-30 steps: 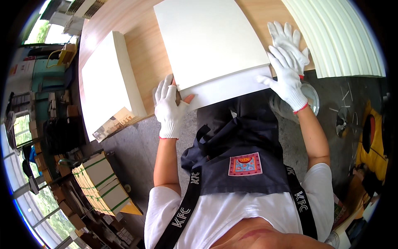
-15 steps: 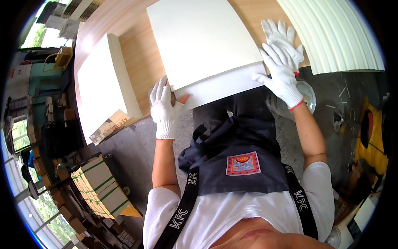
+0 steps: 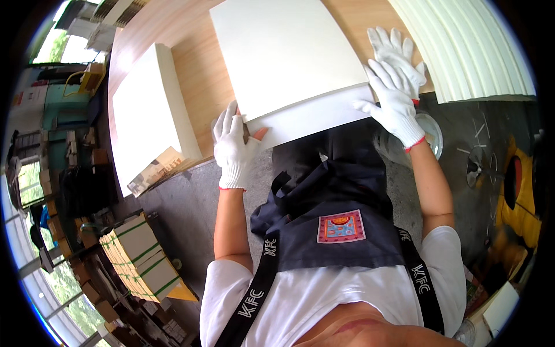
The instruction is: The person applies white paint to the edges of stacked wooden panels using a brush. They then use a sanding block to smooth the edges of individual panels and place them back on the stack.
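A large white block, apparently a stack of paper sheets [image 3: 295,52], lies on the wooden table in front of me, its paler near side [image 3: 312,114] facing me. My left hand [image 3: 232,147], in a white glove with bare fingertips, rests at the stack's near left corner. Its fingers stretch along the left side and its thumb points to the near side. At the near right corner is my gloved right hand [image 3: 396,110], fingers extended and thumb spread against the near side. Just beyond it an off-white glove [image 3: 399,55] lies flat, partly covered by my right hand.
Another white stack [image 3: 147,115] with a printed picture on its near end stands at the table's left [image 3: 199,72]. Ridged white piles [image 3: 468,49] fill the right. Below are a round clear tub [image 3: 429,136], a fan [image 3: 477,168] and, lower left, green-strapped bundles [image 3: 139,254].
The table and its stacks sit slightly further right in the picture. Both hands keep nearly the same place against the stack's corners.
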Demonstrator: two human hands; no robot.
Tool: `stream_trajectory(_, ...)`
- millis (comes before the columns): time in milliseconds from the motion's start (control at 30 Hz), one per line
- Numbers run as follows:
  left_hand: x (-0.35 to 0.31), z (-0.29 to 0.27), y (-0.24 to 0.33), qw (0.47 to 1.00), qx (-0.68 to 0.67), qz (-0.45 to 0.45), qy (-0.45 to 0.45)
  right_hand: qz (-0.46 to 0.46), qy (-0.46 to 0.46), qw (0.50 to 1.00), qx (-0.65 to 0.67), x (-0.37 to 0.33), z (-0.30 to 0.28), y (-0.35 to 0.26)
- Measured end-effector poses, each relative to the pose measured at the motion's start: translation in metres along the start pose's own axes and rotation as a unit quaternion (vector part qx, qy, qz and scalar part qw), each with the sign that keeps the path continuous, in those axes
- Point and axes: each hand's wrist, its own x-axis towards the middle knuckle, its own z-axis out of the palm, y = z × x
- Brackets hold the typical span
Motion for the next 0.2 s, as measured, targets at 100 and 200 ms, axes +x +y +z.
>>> stream_trajectory(100, 0.0005, -0.0015, 0.0006, 1.0, 0.009, -0.006, -0.006, 0.003, -0.015, 1.0, 0.003, 0.0007, -0.0002, -0.0002)
stream_trajectory(200, -0.0005, 0.0002, -0.0028, 1.0, -0.008, -0.021, -0.014, -0.004, -0.013, 1.0, 0.005, 0.0026, 0.0039, 0.0007)
